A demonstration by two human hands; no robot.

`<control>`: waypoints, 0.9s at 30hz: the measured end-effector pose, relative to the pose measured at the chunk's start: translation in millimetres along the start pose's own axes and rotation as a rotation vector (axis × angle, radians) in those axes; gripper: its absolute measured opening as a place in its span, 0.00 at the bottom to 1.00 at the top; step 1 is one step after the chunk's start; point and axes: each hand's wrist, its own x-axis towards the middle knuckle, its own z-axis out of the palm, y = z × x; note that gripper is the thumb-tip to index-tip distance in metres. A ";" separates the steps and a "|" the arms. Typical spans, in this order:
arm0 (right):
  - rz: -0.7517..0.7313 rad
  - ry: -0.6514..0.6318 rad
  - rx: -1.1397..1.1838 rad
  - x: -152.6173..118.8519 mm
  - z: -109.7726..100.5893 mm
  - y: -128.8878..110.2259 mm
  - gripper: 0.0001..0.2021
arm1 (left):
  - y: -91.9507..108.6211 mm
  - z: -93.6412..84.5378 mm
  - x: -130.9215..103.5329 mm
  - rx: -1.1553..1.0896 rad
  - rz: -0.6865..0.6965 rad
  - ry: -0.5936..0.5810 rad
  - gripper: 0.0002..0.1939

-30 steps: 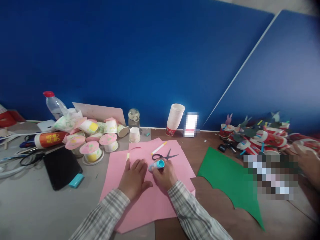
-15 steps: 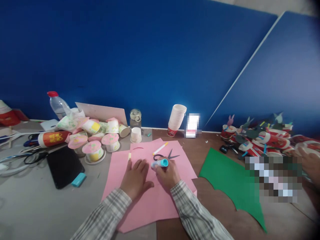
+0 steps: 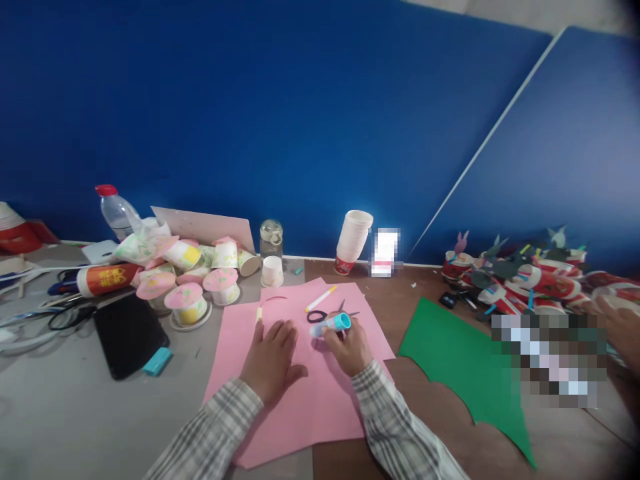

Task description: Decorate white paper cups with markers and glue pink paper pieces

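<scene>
My left hand (image 3: pixel 273 360) lies flat on the pink paper (image 3: pixel 295 417), fingers stretched and the thumb out to the side. A small pale strip (image 3: pixel 259 313) shows just beyond its fingertips. Over the right half of the sheets, my right hand (image 3: pixel 351 348) is closed around a glue stick (image 3: pixel 331 325) with a pale, see-through tube and a turquoise end, held tilted. Whether its tip touches the paper I cannot tell. Behind that hand lie black-handled scissors (image 3: pixel 317 317), their blades partly hidden by the glue stick and hand, and a white marker with yellow ends (image 3: pixel 321 299).
Decorated paper cups (image 3: pixel 186 304), a black tablet-like slab (image 3: pixel 131 337) and a turquoise block (image 3: pixel 157 361) sit left. Stacked cups (image 3: pixel 353 241) and a glass jar (image 3: pixel 271 239) stand behind. Green paper (image 3: pixel 460 367) lies right, near red cups (image 3: pixel 550 283) and another person's hand (image 3: pixel 620 330).
My right hand has moved to the right with the glue stick, now covering more of the scissor blades. My left hand has stayed in place.
</scene>
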 end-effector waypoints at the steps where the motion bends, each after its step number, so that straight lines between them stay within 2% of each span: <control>1: -0.005 -0.010 -0.004 -0.6 2.7 -1.3 0.05 | -0.1 0.0 0.0 -0.001 -0.002 0.001 0.36; 7: -0.083 -0.087 -0.170 -6.3 22.7 -0.3 0.03 | -0.7 -1.3 1.5 -0.028 -0.018 -0.024 0.37; 14: -0.095 -0.124 -0.174 -5.6 6.0 2.8 0.03 | 1.3 -2.4 0.3 0.012 -0.009 -0.018 0.32; 17: -0.048 -0.055 -0.118 -3.7 1.7 -0.8 0.03 | 1.8 -2.0 -0.2 0.008 -0.013 -0.009 0.32; 20: -0.019 0.003 -0.048 -3.2 7.9 -3.9 0.06 | 1.1 -1.1 0.1 -0.001 -0.010 -0.012 0.34; 24: -0.065 -0.078 -0.098 -4.9 21.0 -3.3 0.02 | -0.2 -1.2 1.5 -0.016 -0.010 -0.032 0.36; 27: -0.062 -0.116 -0.076 -5.4 21.1 -1.1 0.02 | 0.3 -3.6 2.1 -0.029 -0.027 -0.061 0.37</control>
